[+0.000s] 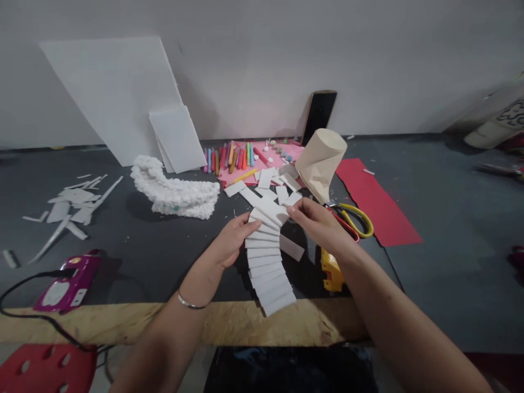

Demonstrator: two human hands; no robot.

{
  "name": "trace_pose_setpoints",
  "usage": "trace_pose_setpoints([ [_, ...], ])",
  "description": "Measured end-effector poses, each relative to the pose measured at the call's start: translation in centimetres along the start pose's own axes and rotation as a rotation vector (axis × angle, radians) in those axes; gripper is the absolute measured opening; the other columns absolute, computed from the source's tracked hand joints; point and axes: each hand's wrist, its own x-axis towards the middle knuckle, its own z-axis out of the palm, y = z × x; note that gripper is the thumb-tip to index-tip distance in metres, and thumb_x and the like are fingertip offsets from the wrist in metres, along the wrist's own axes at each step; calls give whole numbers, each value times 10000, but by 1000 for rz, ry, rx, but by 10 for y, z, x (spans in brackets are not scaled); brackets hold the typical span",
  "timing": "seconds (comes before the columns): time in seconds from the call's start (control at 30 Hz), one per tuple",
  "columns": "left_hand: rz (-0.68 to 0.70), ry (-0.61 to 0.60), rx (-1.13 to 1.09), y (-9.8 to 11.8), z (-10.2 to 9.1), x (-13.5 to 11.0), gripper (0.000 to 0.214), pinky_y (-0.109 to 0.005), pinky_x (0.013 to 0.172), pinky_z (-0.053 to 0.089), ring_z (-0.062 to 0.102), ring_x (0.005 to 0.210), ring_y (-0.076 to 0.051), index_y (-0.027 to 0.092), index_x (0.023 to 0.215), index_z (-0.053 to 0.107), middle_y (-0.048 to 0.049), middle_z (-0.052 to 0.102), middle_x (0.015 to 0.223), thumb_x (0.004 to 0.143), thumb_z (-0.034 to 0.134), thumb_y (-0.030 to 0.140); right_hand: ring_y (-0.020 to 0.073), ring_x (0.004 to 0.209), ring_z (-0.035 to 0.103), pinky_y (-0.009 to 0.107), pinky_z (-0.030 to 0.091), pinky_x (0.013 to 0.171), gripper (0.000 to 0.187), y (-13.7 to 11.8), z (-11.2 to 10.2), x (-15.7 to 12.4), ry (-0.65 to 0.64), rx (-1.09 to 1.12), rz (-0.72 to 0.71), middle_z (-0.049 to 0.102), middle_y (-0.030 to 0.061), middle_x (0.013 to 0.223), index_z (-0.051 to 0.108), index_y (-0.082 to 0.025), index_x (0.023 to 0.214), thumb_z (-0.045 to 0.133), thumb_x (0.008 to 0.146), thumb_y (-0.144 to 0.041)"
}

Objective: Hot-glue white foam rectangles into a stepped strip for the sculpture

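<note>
A curved strip of overlapping white rectangular pieces (268,267) hangs toward the table's front edge. My left hand (231,240) is closed on its upper left side, thumb on top. At the strip's top end, my right hand (317,221) pinches a white rectangular piece (272,207) by its right edge; whether that piece is attached cannot be made out. Loose white pieces (266,177) lie just beyond both hands. Beside my right wrist are scissors (360,218) with yellow and red handles and a yellow tool (332,271), partly hidden by my forearm.
A bumpy white curved piece (176,191) lies left, near white scraps (76,204) and a purple corded box (67,284). Behind are crayons (231,155), a beige paper roll (323,155), a leaning phone (320,114) and white sheets (118,93). Red paper (379,210) lies right.
</note>
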Motion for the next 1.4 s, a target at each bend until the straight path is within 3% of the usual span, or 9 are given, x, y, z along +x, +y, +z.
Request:
trace_pose_setpoints([
  [0.17, -18, 80, -73, -1, -8, 8, 388, -342, 799, 508, 696, 862, -250, 124, 904, 739, -108, 773, 878, 723, 792, 463, 154, 623, 479, 307, 324, 590, 292, -12, -15, -4, 79, -121, -71, 557, -15, 691, 533, -234, 784, 544, 903, -500],
  [0.33, -116, 161, -166, 1, -17, 15, 403, -335, 781, 543, 714, 866, -251, 120, 948, 736, -114, 775, 864, 847, 660, 503, 185, 637, 550, 355, 350, 687, 242, -25, -24, -17, 13, -555, -225, 655, 24, 695, 572, -229, 705, 562, 909, -358],
  [0.47, -113, 155, -200, 5, -20, 16, 373, -335, 834, 554, 723, 892, -242, 109, 1006, 722, -119, 776, 907, 895, 614, 448, 258, 821, 646, 405, 356, 830, 190, -25, -14, -33, -110, -902, -307, 724, 74, 825, 659, -195, 800, 588, 912, -331],
  [0.6, -73, 204, -187, 9, -19, 14, 254, -322, 782, 569, 730, 810, -227, 100, 908, 720, -115, 774, 859, 911, 598, 323, 317, 967, 640, 421, 354, 856, 292, -15, 2, -46, -169, -1108, -324, 724, 134, 983, 694, -136, 983, 625, 898, -408],
  [0.83, -68, 237, -245, 12, -20, 15, 240, -309, 731, 576, 718, 727, -195, 102, 849, 712, -97, 763, 803, 931, 543, 251, 309, 1014, 623, 387, 351, 838, 210, 0, 13, -48, -133, -1124, -331, 711, 124, 1022, 654, -139, 999, 644, 876, -309],
  [1.07, -10, 151, -236, 7, -24, 17, 134, -307, 726, 563, 700, 696, -187, 95, 840, 712, -89, 750, 769, 858, 637, 204, 277, 883, 663, 359, 342, 759, 140, 2, 12, -48, -101, -1058, -283, 733, 94, 922, 594, -151, 991, 574, 873, -223],
  [1.4, 48, 135, -192, 3, -23, 17, 115, -295, 705, 555, 692, 683, -176, 106, 831, 707, -76, 749, 767, 782, 716, 210, 279, 853, 675, 376, 369, 818, 163, 1, 13, -50, -5, -922, -270, 745, 86, 901, 601, -162, 1007, 589, 859, -230],
])
